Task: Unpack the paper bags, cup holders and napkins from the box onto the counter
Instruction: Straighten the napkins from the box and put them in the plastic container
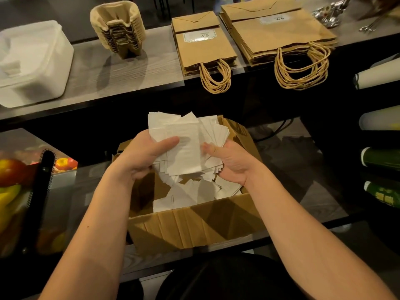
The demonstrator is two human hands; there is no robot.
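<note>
On the counter (134,68) sit a white tub (32,61), a nested stack of cup holders (119,29) and two piles of flat brown bags (205,46), handles hanging over the edge. Fruit (13,169) lies lower left. Above the open box (194,221), the left hand (140,154) and right hand (231,161) grip a messy, fanned bundle of white napkins (186,144); more lie loose in the box.
</note>
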